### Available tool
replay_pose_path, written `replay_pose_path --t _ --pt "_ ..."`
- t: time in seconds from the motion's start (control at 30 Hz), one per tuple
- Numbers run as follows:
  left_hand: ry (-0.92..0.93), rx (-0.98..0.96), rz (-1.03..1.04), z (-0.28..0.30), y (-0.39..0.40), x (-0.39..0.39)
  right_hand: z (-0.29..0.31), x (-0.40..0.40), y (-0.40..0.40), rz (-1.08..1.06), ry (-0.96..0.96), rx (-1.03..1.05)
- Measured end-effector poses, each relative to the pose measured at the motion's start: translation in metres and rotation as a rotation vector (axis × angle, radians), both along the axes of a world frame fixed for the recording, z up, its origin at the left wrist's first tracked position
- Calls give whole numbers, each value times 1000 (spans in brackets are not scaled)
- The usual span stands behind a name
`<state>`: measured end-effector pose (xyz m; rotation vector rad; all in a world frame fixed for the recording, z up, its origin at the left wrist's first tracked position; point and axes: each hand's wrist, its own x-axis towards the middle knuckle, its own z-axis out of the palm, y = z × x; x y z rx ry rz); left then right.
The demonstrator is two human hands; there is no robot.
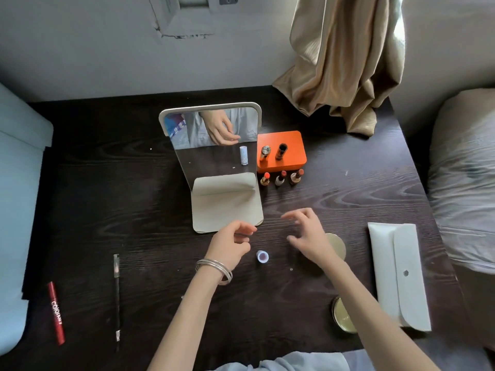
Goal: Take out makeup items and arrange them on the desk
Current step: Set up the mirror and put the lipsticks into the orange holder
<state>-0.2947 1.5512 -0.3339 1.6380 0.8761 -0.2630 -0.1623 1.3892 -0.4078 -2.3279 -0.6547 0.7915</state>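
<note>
lipsticks [280,178] stand uncapped in a row before the orange box [289,145], two more on its lid, so much of the arranging looks done. left hand [230,243] and right hand [312,236] hover loosely curled and empty above a small lilac lipstick [262,256] standing between them on the desk [348,183]. white pouch [399,274] lies closed to the right; whether anything remains inside, i cannot tell.

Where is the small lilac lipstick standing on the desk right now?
In the head view, the lilac lipstick stands upright near the desk's front centre, between the left hand and the right hand, touching neither.
</note>
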Motion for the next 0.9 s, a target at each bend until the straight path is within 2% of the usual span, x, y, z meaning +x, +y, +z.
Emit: replay_pose_path --t 0.07,0.17,0.27,0.4,0.53,0.7,0.8,0.9 --pt "4 -9 -22 -1 -3 -5 0 -29 -13 204 53 -2" --pt "53 -34 -123 -4 -11 -12 -3 -58 -14 318 72 -27" --pt "101 -17 -161 -5 -21 -20 -7 -74 -5 208 22 -6" --pt "112 104 -142 -3 -28 -27 8 -75 11 36 -37 77" --pt "23 205 -85 3 -27 -22 47 -65 18 -13 -100 225" --pt "-149 144 73 19 -24 3 86 -49 22 -88 -34 373" --pt "-199 156 99 26 -23 20 93 -37 25 -118 35 415" --pt "-207 131 126 31 -19 34 96 -12 29 -180 -10 428"
